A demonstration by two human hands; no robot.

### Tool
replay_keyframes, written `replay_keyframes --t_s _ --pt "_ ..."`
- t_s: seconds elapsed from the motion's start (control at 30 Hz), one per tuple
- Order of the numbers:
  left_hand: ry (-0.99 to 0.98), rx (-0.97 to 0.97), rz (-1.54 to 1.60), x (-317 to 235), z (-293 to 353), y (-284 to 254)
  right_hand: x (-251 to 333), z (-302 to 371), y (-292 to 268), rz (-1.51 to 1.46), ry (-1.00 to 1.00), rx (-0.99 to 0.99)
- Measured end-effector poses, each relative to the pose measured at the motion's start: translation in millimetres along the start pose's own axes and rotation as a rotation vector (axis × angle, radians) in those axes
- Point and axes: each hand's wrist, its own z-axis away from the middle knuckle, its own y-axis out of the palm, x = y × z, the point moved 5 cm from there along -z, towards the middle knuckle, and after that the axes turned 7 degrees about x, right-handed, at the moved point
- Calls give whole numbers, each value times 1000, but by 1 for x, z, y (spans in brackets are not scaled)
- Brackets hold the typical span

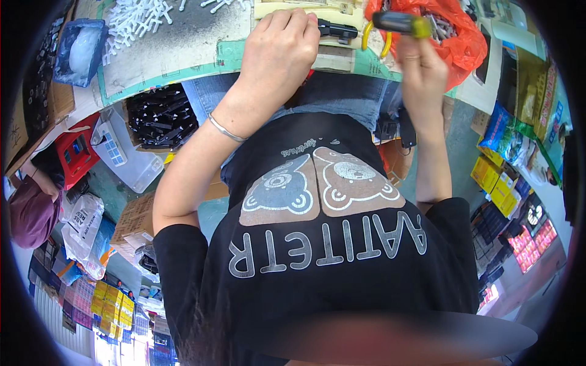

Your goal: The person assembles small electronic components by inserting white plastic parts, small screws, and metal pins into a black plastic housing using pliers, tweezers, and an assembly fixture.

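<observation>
Covering the left end of a black part point(339, 29) with the left hand point(282, 46), on a cream block point(339, 7) by the near edge of the table point(160, 68). With those fingers bent close together, cannot tell whether clamped on it. Gripping a blurred black-and-yellow tool point(397, 23) by its yellow end, with right-hand point(421, 66) fingers closed, near 2 curved yellow handles point(366, 35) and a red bag point(470, 46). To the left, white plastic pieces point(139, 23) beside a blue box point(64, 61).

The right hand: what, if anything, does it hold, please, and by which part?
The right hand holds a blurred black tool near its yellow end.
</observation>
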Motion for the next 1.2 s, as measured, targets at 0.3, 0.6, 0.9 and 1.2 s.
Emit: replay_keyframes --t_s 0.3,0.6,0.9,1.2 --pt "-64 -95 131 -29 32 7 49 -13 10 -4 -376 -7" --pt "-184 -95 216 -31 41 21 54 -22 47 69 -562 156" --pt "-192 -87 253 -29 46 27 57 -27 59 180 -479 324" --pt "-201 -101 277 -28 51 29 87 -33 69 326 -624 346"
